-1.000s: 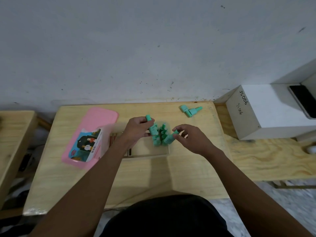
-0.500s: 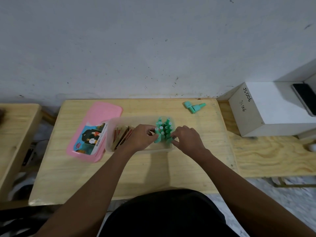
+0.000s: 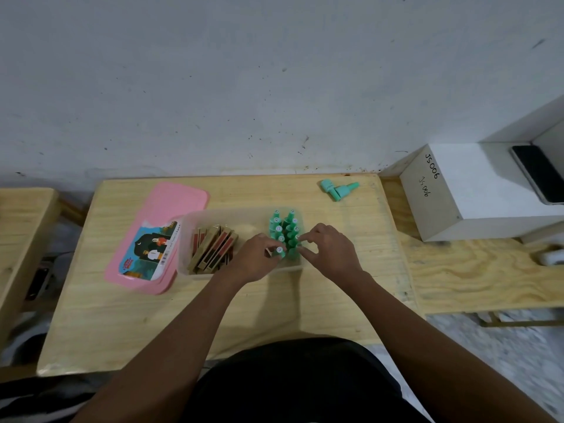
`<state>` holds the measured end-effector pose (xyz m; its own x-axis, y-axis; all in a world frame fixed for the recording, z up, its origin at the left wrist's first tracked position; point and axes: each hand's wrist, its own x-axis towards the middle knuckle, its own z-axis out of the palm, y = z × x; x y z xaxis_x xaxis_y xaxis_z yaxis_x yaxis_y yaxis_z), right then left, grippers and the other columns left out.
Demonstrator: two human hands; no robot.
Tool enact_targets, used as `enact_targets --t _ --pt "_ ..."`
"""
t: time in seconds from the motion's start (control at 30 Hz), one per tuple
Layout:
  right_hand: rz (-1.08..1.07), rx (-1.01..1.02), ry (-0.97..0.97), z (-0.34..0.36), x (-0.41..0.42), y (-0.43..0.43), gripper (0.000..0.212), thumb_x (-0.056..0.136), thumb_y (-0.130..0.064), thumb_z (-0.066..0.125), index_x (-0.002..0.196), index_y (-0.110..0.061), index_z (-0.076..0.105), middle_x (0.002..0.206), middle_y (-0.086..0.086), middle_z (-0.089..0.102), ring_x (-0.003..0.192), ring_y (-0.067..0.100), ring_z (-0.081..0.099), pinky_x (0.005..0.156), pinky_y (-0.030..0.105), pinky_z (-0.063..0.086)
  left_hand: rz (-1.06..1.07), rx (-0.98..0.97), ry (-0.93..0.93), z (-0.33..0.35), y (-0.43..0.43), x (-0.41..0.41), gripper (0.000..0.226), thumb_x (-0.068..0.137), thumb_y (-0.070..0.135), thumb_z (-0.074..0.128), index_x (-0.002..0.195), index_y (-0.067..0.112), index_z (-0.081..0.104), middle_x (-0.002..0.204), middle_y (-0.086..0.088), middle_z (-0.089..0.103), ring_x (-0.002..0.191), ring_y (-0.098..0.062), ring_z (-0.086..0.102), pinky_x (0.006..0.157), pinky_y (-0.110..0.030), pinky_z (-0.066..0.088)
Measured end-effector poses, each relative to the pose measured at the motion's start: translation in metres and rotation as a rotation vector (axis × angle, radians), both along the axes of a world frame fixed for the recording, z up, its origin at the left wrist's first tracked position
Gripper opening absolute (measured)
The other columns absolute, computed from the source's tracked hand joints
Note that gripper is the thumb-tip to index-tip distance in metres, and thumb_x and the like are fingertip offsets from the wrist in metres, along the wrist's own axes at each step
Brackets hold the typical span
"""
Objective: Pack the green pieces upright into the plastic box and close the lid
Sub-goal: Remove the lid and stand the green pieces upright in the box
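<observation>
**Green pieces seated at the right end of the box; two remain loose beyond my right hand**

Green, bottle-shaped pieces point(image 3: 285, 232) stand upright in two close rows at the right end of the clear plastic box point(image 3: 213, 213), directly under and just beyond my fingertips. My left hand point(image 3: 258, 259) has its grip pinched on the nearest piece point(image 3: 280, 251), cap upward, long axis vertical. My right hand point(image 3: 328, 250) touches the near right corner of the cluster, fingers curled; whether that grip clamps a piece or only steadies the row I cannot tell. Brown flat cards point(image 3: 213, 250) lean in the box's left half, left of my left hand. Two loose green pieces point(image 3: 338, 188) lie on their sides on the table point(image 3: 274, 306), beyond and to the right of my right hand, which is judged the nearer for fetching them; each must be turned upright. The pink lid point(image 3: 171, 215) lies far left, nearer my left hand, not yet fitted.
</observation>
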<state>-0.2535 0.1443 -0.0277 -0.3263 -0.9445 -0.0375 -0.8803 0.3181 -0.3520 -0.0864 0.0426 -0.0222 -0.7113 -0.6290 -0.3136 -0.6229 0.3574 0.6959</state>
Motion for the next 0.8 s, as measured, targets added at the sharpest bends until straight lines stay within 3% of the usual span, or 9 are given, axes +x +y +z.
enact_targets --t 0.07,0.2,0.33,0.47,0.8 --pt "-0.058 -0.01 -0.064 0.002 -0.004 0.003 0.023 0.087 -0.044 0.064 0.106 -0.033 0.071 0.094 -0.011 0.061 0.085 0.006 0.055 0.064 0.024 0.042 0.002 -0.007 -0.02 -0.005 0.0 -0.003 0.022 0.087 0.021 0.064 0.108 0.022 0.07 0.099 0.0 0.054 0.08 -0.013 0.058 0.063 -0.007 0.034" --pt "-0.12 0.021 -0.15 0.002 -0.011 0.011 0.022 0.089 -0.045 0.061 0.108 -0.036 0.069 0.097 -0.015 0.059 0.081 -0.001 0.049 0.062 0.02 0.037 0.0 0.008 -0.035 -0.012 0.0 -0.008 0.023 0.088 0.02 0.063 0.11 0.02 0.069 0.102 -0.001 0.052 0.082 -0.013 0.054 0.073 -0.018 0.038" --pt "-0.129 0.046 -0.205 0.0 -0.014 0.014 0.021 0.089 -0.045 0.06 0.106 -0.037 0.069 0.094 -0.019 0.055 0.077 0.0 0.051 0.057 0.013 0.034 -0.006 -0.02 -0.063 -0.021 0.002 -0.01 0.023 0.088 0.019 0.063 0.109 0.022 0.069 0.102 -0.002 0.051 0.082 -0.013 0.051 0.075 -0.019 0.036" --pt "-0.124 0.038 -0.238 -0.002 -0.014 0.014 0.019 0.089 -0.044 0.061 0.104 -0.037 0.069 0.092 -0.02 0.054 0.075 0.0 0.052 0.057 0.015 0.035 0.011 -0.038 -0.047 -0.025 0.003 -0.012 0.023 0.088 0.019 0.062 0.109 0.022 0.07 0.097 -0.003 0.049 0.079 -0.015 0.05 0.075 -0.021 0.038" --pt "-0.088 0.04 -0.261 -0.003 -0.011 0.012 0.022 0.09 -0.042 0.06 0.109 -0.034 0.069 0.094 -0.019 0.054 0.075 0.001 0.052 0.057 0.015 0.036 0.235 -0.05 0.027 -0.025 0.007 -0.014 0.026 0.073 0.025 0.077 0.098 0.019 0.073 0.094 -0.001 0.066 0.077 -0.015 0.059 0.074 -0.031 0.051"
